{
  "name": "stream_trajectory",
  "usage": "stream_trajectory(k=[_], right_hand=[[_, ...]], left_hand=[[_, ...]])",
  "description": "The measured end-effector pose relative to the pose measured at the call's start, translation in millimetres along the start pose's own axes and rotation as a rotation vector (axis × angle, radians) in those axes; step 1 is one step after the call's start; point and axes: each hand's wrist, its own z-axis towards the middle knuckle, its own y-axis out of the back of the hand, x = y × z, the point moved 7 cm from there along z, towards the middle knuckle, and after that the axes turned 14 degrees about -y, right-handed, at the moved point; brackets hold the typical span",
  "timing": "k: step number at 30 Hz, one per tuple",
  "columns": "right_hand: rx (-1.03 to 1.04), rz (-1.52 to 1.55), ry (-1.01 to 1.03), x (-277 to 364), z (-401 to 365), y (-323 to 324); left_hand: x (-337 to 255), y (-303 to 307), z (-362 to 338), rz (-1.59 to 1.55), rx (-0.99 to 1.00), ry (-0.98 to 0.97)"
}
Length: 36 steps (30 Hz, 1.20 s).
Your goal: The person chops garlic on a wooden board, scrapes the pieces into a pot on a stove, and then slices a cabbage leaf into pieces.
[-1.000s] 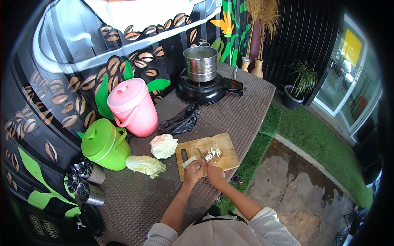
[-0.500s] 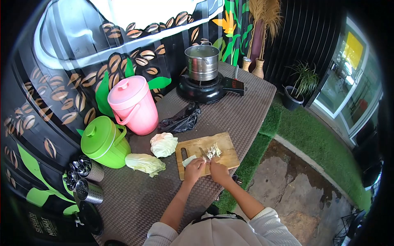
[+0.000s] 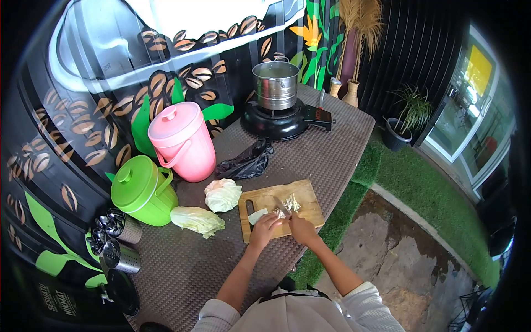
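Left hand (image 3: 264,228) on the wooden cutting board (image 3: 307,212) near the counter (image 3: 310,160) front edge, grip curled down on a pale cabbage piece (image 3: 256,216). Right hand (image 3: 303,228) just beside it, grip closed round the handle of a knife (image 3: 282,206), blade angled over the board toward a small heap of shreds (image 3: 292,203). Left of the board: a cabbage chunk (image 3: 223,195), a loose leaf (image 3: 197,219), then a green bucket (image 3: 142,190) and a pink bucket (image 3: 183,142).
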Motion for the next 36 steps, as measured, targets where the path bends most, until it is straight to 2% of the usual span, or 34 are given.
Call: stream_trajectory(k=[5,7,11,13,14,16,18,20,23,27,29,33,36], right_hand=[[-0.027,0.015,-0.096,-9.2,-11.7,2.3],[-0.059,0.064,-0.138,-10.6,-18.6,0.9],[-0.106,0.161,-0.195,-23.2,-27.2,-7.9],[-0.205,0.241,-0.178,-30.3,-31.2,-4.3],[-0.205,0.241,-0.175,-33.3,-32.8,-5.8],[-0.196,0.342,-0.214,-41.5,-35.0,-5.5],[-0.178,0.347,-0.202,-46.1,-36.1,-3.8],[-0.157,0.356,-0.193,-50.1,-38.4,-3.4],[-0.135,0.365,-0.160,-53.9,-40.7,-5.8],[-0.093,0.301,-0.031,-40.5,-42.2,-8.2],[-0.064,0.268,0.045,-27.2,-44.4,-11.2],[-0.042,0.201,0.048,-17.9,-43.0,-22.1],[-0.038,0.142,-0.029,-19.3,-41.4,-16.2]], left_hand=[[5.7,-6.7,-2.4,-0.053,0.027,0.025],[1.4,-6.9,-1.6,0.033,0.038,-0.093],[0.1,-4.4,-3.8,0.043,0.015,-0.058],[-4.2,8.0,-0.5,0.124,-0.135,-0.177],[-3.9,9.2,-1.1,0.126,-0.137,-0.177],[-5.6,23.2,-1.2,0.261,-0.224,-0.115],[-4.9,30.4,-4.5,0.269,-0.249,-0.086],[14.9,28.7,-16.1,0.163,-0.189,0.160],[11.5,32.3,-13.1,0.152,-0.155,0.249],[13.7,29.8,-9.4,0.161,-0.183,0.262],[17.9,28.7,-10.2,0.136,-0.262,0.279],[10.9,27.7,-15.9,0.194,-0.334,0.250],[8.3,31.1,-17.9,0.203,-0.390,0.209]])
